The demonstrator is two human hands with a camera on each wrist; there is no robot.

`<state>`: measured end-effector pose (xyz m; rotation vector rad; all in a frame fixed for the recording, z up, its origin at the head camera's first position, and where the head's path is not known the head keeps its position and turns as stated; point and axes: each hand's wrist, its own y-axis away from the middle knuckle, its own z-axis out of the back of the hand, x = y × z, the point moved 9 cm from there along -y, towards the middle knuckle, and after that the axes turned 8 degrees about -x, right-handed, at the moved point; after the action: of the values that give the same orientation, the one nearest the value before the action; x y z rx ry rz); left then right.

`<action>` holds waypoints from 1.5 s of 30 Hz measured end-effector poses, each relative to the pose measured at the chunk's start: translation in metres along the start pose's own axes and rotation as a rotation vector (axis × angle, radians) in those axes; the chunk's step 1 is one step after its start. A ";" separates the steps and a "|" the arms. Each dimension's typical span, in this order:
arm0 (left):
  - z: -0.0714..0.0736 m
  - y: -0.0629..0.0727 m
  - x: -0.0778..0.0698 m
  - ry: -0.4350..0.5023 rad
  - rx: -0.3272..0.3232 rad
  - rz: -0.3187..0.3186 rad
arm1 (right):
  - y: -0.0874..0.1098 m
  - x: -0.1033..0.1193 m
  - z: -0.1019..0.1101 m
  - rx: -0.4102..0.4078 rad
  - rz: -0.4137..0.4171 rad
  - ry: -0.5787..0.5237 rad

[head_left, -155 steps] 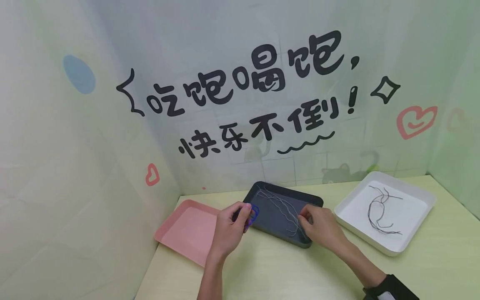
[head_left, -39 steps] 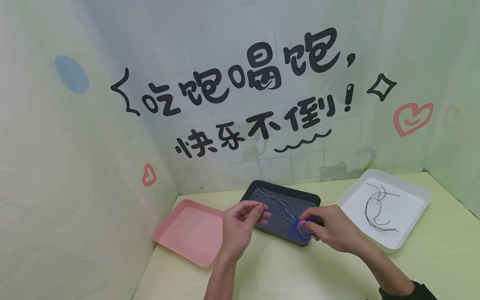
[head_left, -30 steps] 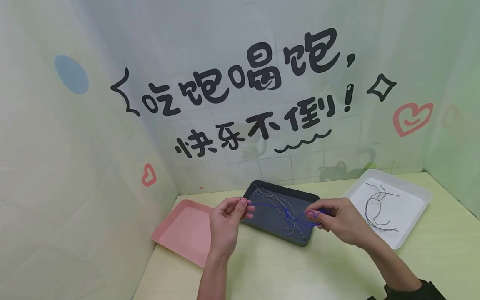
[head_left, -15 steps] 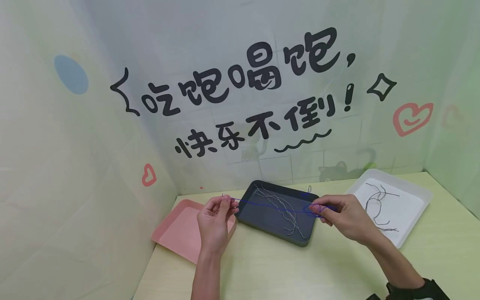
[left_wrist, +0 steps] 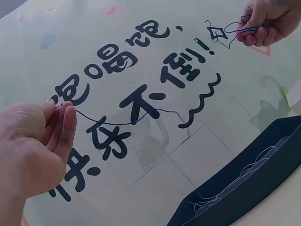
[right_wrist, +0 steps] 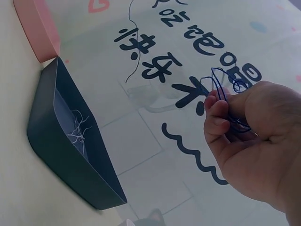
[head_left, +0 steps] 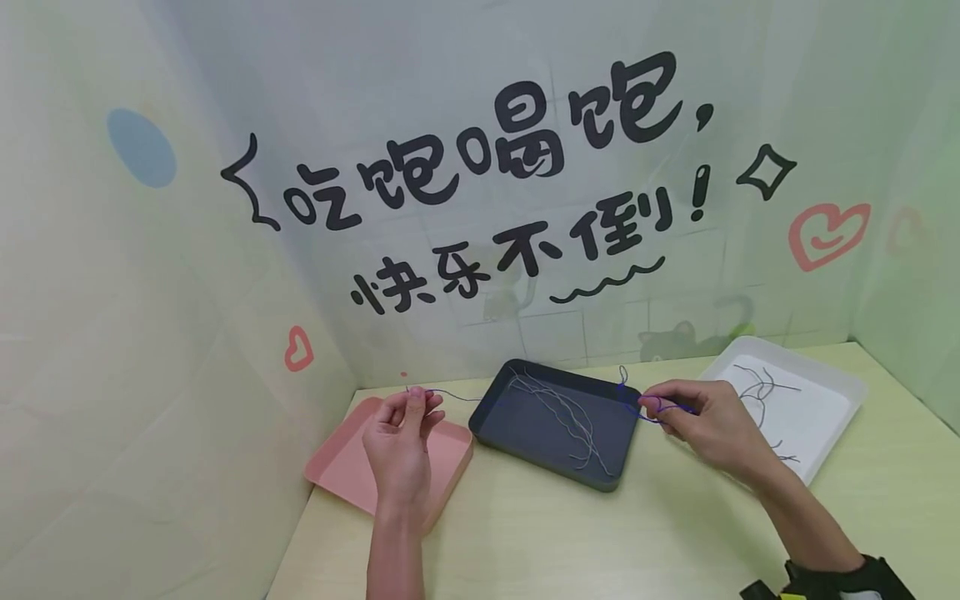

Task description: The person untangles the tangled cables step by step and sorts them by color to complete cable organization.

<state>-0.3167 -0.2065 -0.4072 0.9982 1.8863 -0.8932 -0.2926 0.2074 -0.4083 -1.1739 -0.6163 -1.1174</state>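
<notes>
In the head view my left hand [head_left: 397, 450] is raised over the pink tray [head_left: 452, 446], pinching one thin blue string between thumb and fingertips. The left wrist view shows this blue string [left_wrist: 113, 124] trailing to the right, its far end hanging free. My right hand [head_left: 712, 423] is up between the dark grey tray [head_left: 517, 437] and the white tray [head_left: 828, 385]. It pinches a loose, looped bundle of blue strings [right_wrist: 219, 89], whose loops stick out past the fingertips. A clear gap separates the single string from the bundle.
Several pale grey strings [right_wrist: 80, 137] lie in the dark tray. The white tray holds several dark strings [head_left: 765, 385], partly hidden behind my right hand. All three trays stand on a light wooden table [head_left: 555, 533] against a printed backdrop [head_left: 465, 350].
Both hands were close together over the dark tray and have moved apart, left hand leftward, right hand rightward. One blue string has been drawn out of the bundle and now hangs from my left hand.
</notes>
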 end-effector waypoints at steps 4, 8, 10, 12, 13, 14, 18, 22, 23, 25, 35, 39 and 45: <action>0.007 -0.002 -0.013 -0.069 -0.005 -0.091 | -0.001 0.004 0.006 -0.031 0.021 0.029; 0.015 -0.005 -0.026 -0.127 -0.031 -0.199 | -0.001 0.011 0.006 -0.024 0.075 0.038; 0.020 -0.006 -0.031 -0.165 -0.041 -0.251 | 0.000 0.013 0.006 -0.017 0.102 0.044; 0.023 -0.008 -0.039 -0.217 -0.036 -0.316 | 0.001 0.014 0.007 -0.016 0.127 0.053; 0.023 -0.008 -0.043 -0.251 -0.031 -0.351 | 0.002 0.014 0.008 -0.016 0.134 0.060; 0.025 -0.007 -0.047 -0.286 -0.026 -0.386 | 0.004 0.014 0.009 -0.016 0.137 0.066; 0.032 -0.004 -0.060 -0.473 -0.008 -0.568 | 0.010 0.015 0.010 -0.019 0.153 0.100; 0.044 0.001 -0.062 -0.599 0.038 -0.754 | 0.017 0.015 0.010 -0.019 0.184 0.138; 0.047 0.001 -0.060 -0.616 0.059 -0.784 | 0.019 0.015 0.010 -0.016 0.190 0.146; 0.051 0.002 -0.053 -0.667 0.093 -0.834 | 0.023 0.014 0.010 -0.010 0.202 0.157; 0.062 0.011 0.008 -1.030 0.249 -0.923 | 0.038 0.004 0.009 0.019 0.190 0.128; 0.066 0.007 0.036 -1.130 0.329 -0.776 | 0.039 0.004 0.007 0.022 0.198 0.120; 0.074 -0.001 0.064 -1.241 0.439 -0.473 | 0.040 0.005 0.004 0.035 0.220 0.124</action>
<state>-0.3167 -0.2502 -0.4947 0.0455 0.8333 -1.7187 -0.2537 0.2090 -0.4191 -1.1046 -0.3992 -0.9797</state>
